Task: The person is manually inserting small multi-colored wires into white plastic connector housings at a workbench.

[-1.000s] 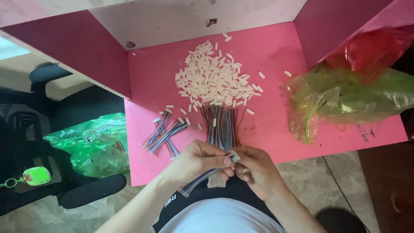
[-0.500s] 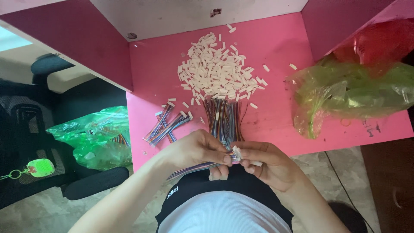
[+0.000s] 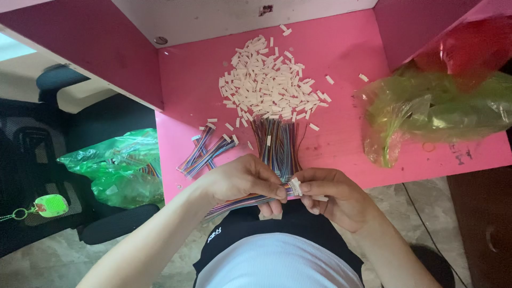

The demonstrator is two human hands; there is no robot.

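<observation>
Left hand (image 3: 242, 180) pinches striped wire bundle (image 3: 240, 202) at near tabletop (image 3: 341, 90) edge; right hand (image 3: 333, 194) closed on small white connector (image 3: 295, 186) at wire tips. Risk: misaligned wires bend, or connector slips to floor. Connector pile (image 3: 266, 85) lies far.

Pink desk (image 3: 341, 58) ahead of me, darker pink side panels (image 3: 80, 53) left and right, pale back panel (image 3: 224, 18) far. Black office chair (image 3: 48, 176) left. Mottled stone floor (image 3: 405, 197) near. Daylight, even.
</observation>
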